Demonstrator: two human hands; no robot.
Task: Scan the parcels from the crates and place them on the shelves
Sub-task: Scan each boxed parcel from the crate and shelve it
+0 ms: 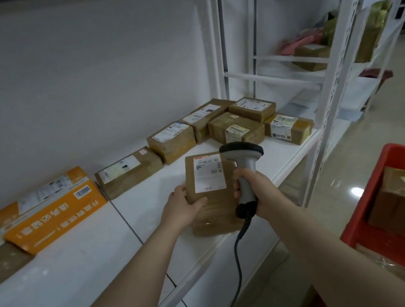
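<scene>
Hiding scanner point(245, 173) grip: right hand point(257, 192).

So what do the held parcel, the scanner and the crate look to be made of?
Parcel: brown cardboard, matte, seemingly taped over, with a white paper label.
Scanner: looks like hard plastic, grey body with a black head rim and base, slight sheen.
Crate: red, smooth-walled, probably moulded plastic.
</scene>
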